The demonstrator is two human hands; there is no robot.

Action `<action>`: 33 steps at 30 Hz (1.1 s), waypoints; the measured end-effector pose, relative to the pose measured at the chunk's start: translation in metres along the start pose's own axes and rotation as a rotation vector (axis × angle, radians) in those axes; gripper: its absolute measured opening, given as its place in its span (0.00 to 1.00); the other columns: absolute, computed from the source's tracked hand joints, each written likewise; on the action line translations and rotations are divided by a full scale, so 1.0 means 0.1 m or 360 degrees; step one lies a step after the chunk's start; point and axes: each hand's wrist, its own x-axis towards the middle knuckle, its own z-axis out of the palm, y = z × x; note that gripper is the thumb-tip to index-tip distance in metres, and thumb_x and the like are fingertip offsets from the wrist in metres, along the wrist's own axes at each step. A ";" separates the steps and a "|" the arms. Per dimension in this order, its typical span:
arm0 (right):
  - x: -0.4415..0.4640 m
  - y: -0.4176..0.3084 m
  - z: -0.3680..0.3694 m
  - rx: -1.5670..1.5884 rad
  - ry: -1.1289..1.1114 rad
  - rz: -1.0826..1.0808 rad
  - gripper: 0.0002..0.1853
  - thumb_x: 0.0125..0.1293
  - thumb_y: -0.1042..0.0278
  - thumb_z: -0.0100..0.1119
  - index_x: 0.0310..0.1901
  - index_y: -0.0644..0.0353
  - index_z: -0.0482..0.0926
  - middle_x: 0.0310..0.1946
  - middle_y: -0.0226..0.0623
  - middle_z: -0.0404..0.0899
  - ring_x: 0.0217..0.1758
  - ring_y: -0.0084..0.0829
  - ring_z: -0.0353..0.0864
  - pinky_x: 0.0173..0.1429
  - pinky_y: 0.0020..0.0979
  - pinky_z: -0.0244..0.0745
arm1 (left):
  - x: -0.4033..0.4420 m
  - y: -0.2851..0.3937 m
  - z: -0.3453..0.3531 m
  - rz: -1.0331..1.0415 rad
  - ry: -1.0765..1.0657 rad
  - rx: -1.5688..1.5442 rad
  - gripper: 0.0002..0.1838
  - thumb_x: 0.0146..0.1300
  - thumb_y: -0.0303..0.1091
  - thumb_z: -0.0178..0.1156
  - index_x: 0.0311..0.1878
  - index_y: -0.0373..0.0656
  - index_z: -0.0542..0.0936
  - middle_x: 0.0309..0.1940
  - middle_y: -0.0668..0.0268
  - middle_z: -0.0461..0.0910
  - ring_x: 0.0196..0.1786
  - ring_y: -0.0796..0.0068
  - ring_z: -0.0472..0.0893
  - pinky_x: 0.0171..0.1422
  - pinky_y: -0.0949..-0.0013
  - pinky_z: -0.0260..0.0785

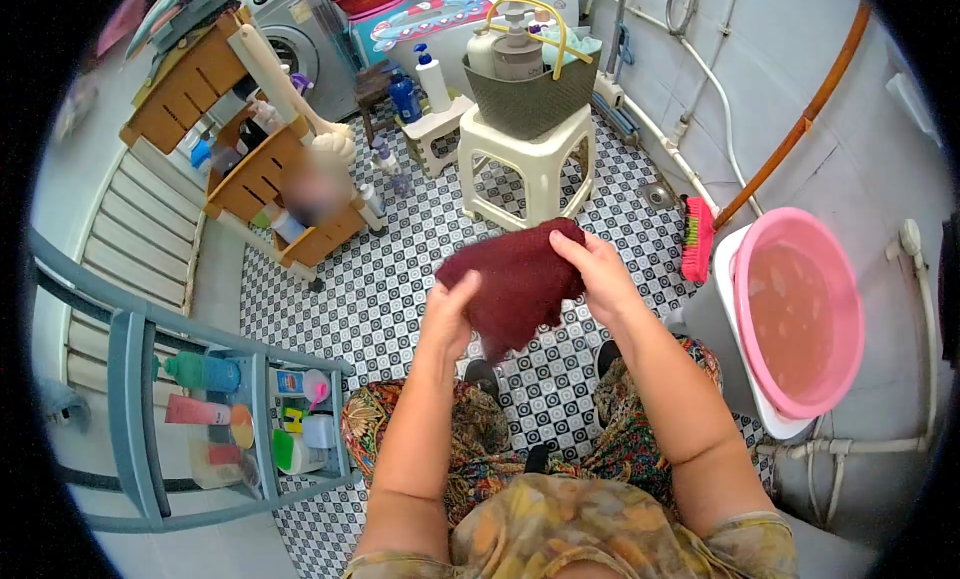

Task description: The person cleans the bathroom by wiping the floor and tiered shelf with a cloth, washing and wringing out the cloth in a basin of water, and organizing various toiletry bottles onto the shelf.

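So the dark red cloth [515, 279] is up in the air, stretched between two bare hands over the patterned floor [400, 269], just short of the near edge of the white stool [541, 184]. Both grips are clamped on it: the left hand [452, 314] pinches the left edge, thumb on top, and the right hand [597, 272] has the upper right corner.

Handling-wise, I'd call it light and soft, no stiffness to speak of, since the lower edge just droops in a wavy, ragged line. Doubt it's fragile. Can't tell if it's wet; if so, I'd expect it a bit heavier and slicker. Best hold imo is the two upper corners, thumbs over the top. The right one's about there, the left sits lower down its side. The pink basin [846, 309] is well off to the right.
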 end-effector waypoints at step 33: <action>-0.43 0.29 0.87 -0.1371 -0.1170 -0.0824 0.15 0.46 0.76 0.56 0.40 0.62 0.75 0.46 0.40 0.72 0.45 0.30 0.73 0.48 0.29 0.67 | -0.24 -0.23 -0.23 0.0169 -0.0728 -0.1225 0.19 0.65 0.47 0.35 0.43 0.43 0.69 0.36 0.65 0.71 0.38 0.73 0.71 0.44 0.66 0.65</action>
